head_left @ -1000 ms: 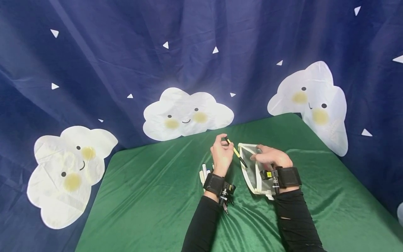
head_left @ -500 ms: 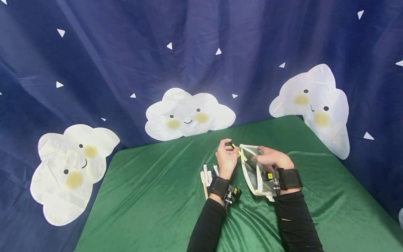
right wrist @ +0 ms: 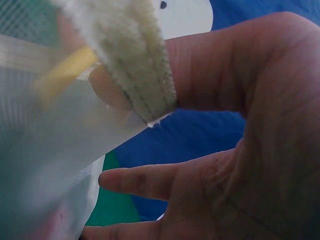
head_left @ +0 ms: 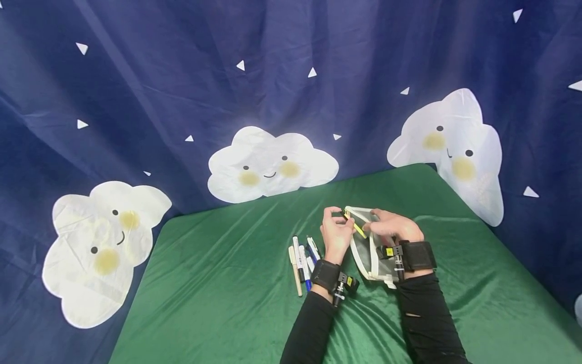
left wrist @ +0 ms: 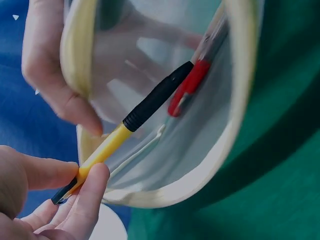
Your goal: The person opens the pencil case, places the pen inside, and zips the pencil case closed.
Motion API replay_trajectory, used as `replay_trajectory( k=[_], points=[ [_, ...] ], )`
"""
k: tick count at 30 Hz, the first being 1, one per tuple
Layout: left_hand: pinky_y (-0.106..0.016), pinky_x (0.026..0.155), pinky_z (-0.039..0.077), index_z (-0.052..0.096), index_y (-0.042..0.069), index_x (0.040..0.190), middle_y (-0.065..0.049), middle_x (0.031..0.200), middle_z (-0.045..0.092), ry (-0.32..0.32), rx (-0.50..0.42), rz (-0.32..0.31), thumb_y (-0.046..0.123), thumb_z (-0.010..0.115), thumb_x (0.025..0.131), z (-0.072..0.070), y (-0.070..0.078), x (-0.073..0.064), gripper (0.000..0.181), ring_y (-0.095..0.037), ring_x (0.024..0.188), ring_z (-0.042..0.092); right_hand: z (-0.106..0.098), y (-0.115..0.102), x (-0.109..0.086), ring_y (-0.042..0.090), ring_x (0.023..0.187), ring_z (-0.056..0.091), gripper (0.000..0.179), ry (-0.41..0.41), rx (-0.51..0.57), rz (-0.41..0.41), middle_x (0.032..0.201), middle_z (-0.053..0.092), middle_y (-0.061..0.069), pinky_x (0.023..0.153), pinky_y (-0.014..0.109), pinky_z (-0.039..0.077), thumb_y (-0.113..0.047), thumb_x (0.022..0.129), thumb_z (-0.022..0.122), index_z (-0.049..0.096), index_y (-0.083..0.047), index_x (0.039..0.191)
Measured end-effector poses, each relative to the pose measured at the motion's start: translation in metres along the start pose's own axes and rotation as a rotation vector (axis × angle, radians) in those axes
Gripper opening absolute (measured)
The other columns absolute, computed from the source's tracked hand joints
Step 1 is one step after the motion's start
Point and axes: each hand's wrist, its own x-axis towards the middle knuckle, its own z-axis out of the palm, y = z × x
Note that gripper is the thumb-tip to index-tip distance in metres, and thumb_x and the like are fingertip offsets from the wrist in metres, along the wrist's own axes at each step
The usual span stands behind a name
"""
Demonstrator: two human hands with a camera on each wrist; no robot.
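My left hand pinches a yellow pen with a black grip near its black clip end. The pen slants into the mouth of a see-through pencil pouch with cream edging, its black grip end inside. A red-and-clear pen lies within the pouch, close to that grip end. My right hand holds the pouch's right side. In the right wrist view my thumb hooks over the cream edging, and the pen's yellow barrel shows blurred through the mesh.
On the green cloth, left of my left wrist, lie several pens: a beige pen, a white marker with a dark end and blue-and-white ones. A dark blue curtain with smiling clouds hangs behind.
My left hand has moved right and slightly toward me, carrying the yellow pen from beside the pouch into its mouth. More of the loose pens show now. My right hand stays on the pouch.
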Motion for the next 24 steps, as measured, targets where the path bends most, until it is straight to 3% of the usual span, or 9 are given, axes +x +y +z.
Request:
replay_trajectory(
  k=[11, 17, 19, 24],
  points=[
    [-0.024, 0.053, 0.057, 0.058, 0.006, 0.113, -0.012, 0.085, 0.074, -0.034, -0.045, 0.007, -0.001, 0.078, 0.083, 0.01, -0.004, -0.008, 0.037, -0.02, 0.066, 0.076, 0.0, 0.0, 0.002, 0.016, 0.045, 0.037, 0.086, 0.002, -0.01, -0.003, 0.057, 0.049, 0.003, 0.049, 0.031, 0.04, -0.041, 0.099, 0.051, 0.005, -0.009, 0.163],
    [-0.022, 0.051, 0.056, 0.058, 0.006, 0.112, -0.013, 0.083, 0.075, -0.04, -0.039, 0.008, -0.002, 0.078, 0.082, 0.014, -0.004, -0.009, 0.037, -0.021, 0.063, 0.075, 0.0, -0.001, 0.002, 0.017, 0.046, 0.04, 0.083, 0.014, -0.025, -0.008, 0.09, 0.07, 0.013, 0.049, 0.032, 0.042, -0.039, 0.1, 0.049, 0.007, -0.007, 0.163],
    [-0.022, 0.051, 0.056, 0.058, 0.005, 0.112, -0.013, 0.083, 0.075, -0.04, -0.043, 0.015, -0.003, 0.078, 0.082, 0.015, -0.004, -0.009, 0.037, -0.021, 0.064, 0.075, 0.0, -0.001, 0.002, 0.017, 0.046, 0.039, 0.083, 0.012, -0.024, -0.01, 0.09, 0.07, 0.011, 0.049, 0.032, 0.042, -0.039, 0.1, 0.049, 0.006, -0.007, 0.163],
    [-0.021, 0.051, 0.055, 0.059, 0.006, 0.112, -0.012, 0.085, 0.075, -0.056, -0.022, 0.018, -0.002, 0.077, 0.084, 0.017, -0.006, -0.01, 0.035, -0.022, 0.066, 0.076, -0.001, 0.0, 0.002, 0.013, 0.042, 0.033, 0.082, -0.012, -0.015, -0.016, 0.055, 0.048, 0.001, 0.045, 0.028, 0.036, -0.039, 0.101, 0.045, 0.003, -0.007, 0.163]
  ],
)
